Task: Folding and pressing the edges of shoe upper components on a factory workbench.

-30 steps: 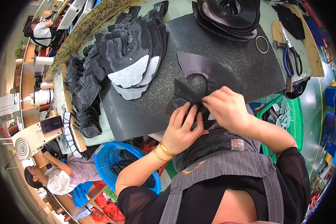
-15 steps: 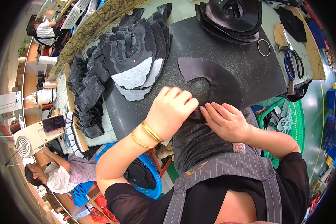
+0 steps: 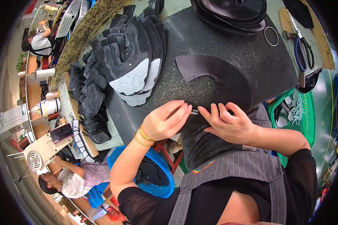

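Observation:
A curved black leather-like piece (image 3: 233,80), shaped like a horseshoe, lies at the near edge of a dark speckled work board (image 3: 169,84). My left hand (image 3: 168,118) pinches its near end by the inner edge, fingers closed. Close beside it, my right hand (image 3: 229,120) grips the same edge between thumb and fingertips. Small pale print shows on the piece between my hands. To the left lies a stack of dark grey cut pieces (image 3: 131,56) with light grey fuzzy ends. Similar smooth black curved pieces (image 3: 233,17) are piled at the far side.
Scissors (image 3: 302,48) and a metal ring (image 3: 271,36) lie at the far right. More dark pieces (image 3: 92,97) line the left edge. A green basket (image 3: 308,112) with scraps stands right, a blue basket (image 3: 171,183) lower left. Two other people work at the left.
My left hand has shifted down from above the piece and now pinches its edge, uncovering the print. My right hand has moved slightly right. The whole view has shifted a little.

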`<action>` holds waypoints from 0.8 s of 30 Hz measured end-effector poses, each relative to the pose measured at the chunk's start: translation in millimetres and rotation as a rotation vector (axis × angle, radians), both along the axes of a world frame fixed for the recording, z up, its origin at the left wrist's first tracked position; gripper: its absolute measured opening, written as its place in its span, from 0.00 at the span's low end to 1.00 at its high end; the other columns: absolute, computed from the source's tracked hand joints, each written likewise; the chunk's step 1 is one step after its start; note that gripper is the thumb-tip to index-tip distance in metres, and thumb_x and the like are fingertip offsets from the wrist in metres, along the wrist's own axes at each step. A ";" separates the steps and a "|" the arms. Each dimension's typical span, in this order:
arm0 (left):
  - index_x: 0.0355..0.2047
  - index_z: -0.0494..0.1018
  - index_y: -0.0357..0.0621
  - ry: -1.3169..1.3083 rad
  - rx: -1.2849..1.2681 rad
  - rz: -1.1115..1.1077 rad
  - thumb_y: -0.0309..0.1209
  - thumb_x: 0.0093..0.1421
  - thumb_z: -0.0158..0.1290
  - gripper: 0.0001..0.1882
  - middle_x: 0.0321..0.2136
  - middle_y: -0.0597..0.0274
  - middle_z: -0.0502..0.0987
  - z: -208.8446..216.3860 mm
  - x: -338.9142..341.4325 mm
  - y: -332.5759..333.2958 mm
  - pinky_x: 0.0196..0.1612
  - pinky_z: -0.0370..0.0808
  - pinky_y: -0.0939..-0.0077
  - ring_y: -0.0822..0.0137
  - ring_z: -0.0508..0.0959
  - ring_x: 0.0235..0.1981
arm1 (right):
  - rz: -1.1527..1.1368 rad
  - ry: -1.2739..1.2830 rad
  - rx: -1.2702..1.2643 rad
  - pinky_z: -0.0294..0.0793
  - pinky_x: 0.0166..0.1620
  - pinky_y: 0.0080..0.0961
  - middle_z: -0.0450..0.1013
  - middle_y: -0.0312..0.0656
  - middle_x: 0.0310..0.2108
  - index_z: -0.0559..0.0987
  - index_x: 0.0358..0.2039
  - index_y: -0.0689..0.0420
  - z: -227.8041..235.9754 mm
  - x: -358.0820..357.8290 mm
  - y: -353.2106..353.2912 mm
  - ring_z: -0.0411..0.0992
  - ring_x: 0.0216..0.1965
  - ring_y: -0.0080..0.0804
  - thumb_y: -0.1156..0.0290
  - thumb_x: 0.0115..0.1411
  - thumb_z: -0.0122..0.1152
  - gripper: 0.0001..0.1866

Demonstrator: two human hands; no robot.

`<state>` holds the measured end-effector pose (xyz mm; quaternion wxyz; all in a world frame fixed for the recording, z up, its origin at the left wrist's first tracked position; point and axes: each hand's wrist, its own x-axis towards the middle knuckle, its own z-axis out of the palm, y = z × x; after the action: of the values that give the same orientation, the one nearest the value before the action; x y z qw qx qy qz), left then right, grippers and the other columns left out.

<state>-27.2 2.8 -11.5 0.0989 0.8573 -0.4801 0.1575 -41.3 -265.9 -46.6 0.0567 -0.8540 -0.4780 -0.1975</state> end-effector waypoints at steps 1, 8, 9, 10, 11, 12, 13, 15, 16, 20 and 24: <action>0.39 0.84 0.40 -0.037 0.016 0.032 0.27 0.51 0.58 0.15 0.42 0.61 0.80 -1.8 -2.5 0.7 0.45 0.82 0.73 0.62 0.81 0.43 | -0.008 -0.001 -0.023 0.70 0.52 0.30 0.69 0.39 0.47 0.74 0.63 0.56 0.9 1.4 0.3 0.66 0.48 0.31 0.44 0.60 0.61 0.37; 0.40 0.85 0.46 -0.147 0.065 0.163 0.28 0.52 0.58 0.15 0.43 0.66 0.82 -7.8 -13.3 0.6 0.43 0.79 0.73 0.67 0.79 0.44 | -0.026 0.045 -0.065 0.71 0.53 0.31 0.69 0.40 0.47 0.74 0.63 0.57 5.2 -2.4 5.3 0.66 0.48 0.33 0.41 0.56 0.63 0.41; 0.40 0.85 0.49 -0.165 0.079 0.196 0.28 0.52 0.57 0.14 0.43 0.68 0.82 -8.6 -15.2 2.4 0.43 0.78 0.74 0.67 0.79 0.45 | -0.018 0.052 -0.069 0.71 0.53 0.31 0.69 0.40 0.47 0.74 0.63 0.57 5.0 -4.4 7.2 0.66 0.48 0.33 0.41 0.56 0.63 0.41; 0.40 0.85 0.49 -0.161 0.075 0.207 0.28 0.52 0.57 0.14 0.43 0.68 0.82 -9.8 -15.1 2.5 0.43 0.78 0.74 0.67 0.79 0.45 | -0.029 0.032 -0.091 0.71 0.53 0.31 0.69 0.41 0.47 0.74 0.64 0.57 5.0 -4.5 8.8 0.65 0.48 0.33 0.40 0.55 0.63 0.42; 0.40 0.86 0.49 -0.173 0.075 0.219 0.29 0.53 0.57 0.14 0.43 0.69 0.82 -10.9 -14.5 2.5 0.43 0.78 0.74 0.67 0.78 0.46 | -0.040 0.011 -0.113 0.71 0.52 0.30 0.69 0.41 0.47 0.73 0.64 0.56 4.6 -4.1 10.3 0.65 0.48 0.33 0.39 0.55 0.63 0.43; 0.40 0.86 0.50 -0.186 0.075 0.230 0.29 0.54 0.57 0.14 0.44 0.70 0.82 -11.2 -13.8 2.3 0.43 0.78 0.74 0.66 0.78 0.46 | -0.029 0.014 -0.118 0.71 0.52 0.30 0.69 0.41 0.47 0.73 0.64 0.56 3.4 -3.3 11.6 0.65 0.48 0.33 0.39 0.55 0.63 0.43; 0.39 0.86 0.51 -0.164 0.087 0.243 0.29 0.55 0.56 0.13 0.44 0.71 0.82 -9.3 -13.1 2.5 0.43 0.77 0.74 0.66 0.77 0.47 | -0.054 -0.023 -0.132 0.71 0.52 0.32 0.69 0.41 0.47 0.75 0.63 0.53 1.7 -3.8 12.4 0.65 0.49 0.34 0.38 0.54 0.62 0.42; 0.39 0.86 0.51 -0.179 0.069 0.256 0.29 0.55 0.56 0.13 0.45 0.71 0.83 -12.6 -12.8 1.4 0.42 0.77 0.75 0.67 0.77 0.47 | -0.072 -0.057 -0.150 0.71 0.52 0.33 0.69 0.41 0.47 0.76 0.62 0.49 1.3 -4.9 12.5 0.64 0.49 0.35 0.37 0.54 0.62 0.41; 0.39 0.86 0.52 -0.205 0.058 0.258 0.30 0.56 0.56 0.13 0.45 0.72 0.83 -13.6 -11.6 1.8 0.42 0.77 0.75 0.67 0.76 0.47 | -0.075 -0.048 -0.147 0.71 0.52 0.33 0.69 0.41 0.46 0.76 0.62 0.49 2.4 -4.7 12.9 0.64 0.49 0.35 0.37 0.54 0.61 0.41; 0.39 0.87 0.53 -0.252 0.057 0.272 0.30 0.56 0.57 0.13 0.46 0.74 0.83 -13.8 -10.2 2.3 0.41 0.76 0.75 0.67 0.76 0.46 | -0.071 -0.039 -0.135 0.71 0.52 0.33 0.68 0.42 0.46 0.77 0.62 0.49 2.7 -2.8 14.2 0.65 0.48 0.36 0.37 0.54 0.61 0.40; 0.40 0.87 0.54 -0.230 0.082 0.317 0.31 0.55 0.57 0.13 0.46 0.75 0.83 -13.1 -12.6 -1.6 0.41 0.75 0.76 0.67 0.75 0.46 | -0.074 -0.014 -0.142 0.71 0.52 0.33 0.68 0.42 0.45 0.77 0.62 0.51 5.3 -4.8 14.2 0.64 0.47 0.37 0.38 0.54 0.62 0.41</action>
<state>-39.7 1.2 -24.6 -0.0178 0.9017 -0.3534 0.2483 -46.2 -251.8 -41.3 -0.0146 -0.8716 -0.4591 -0.1710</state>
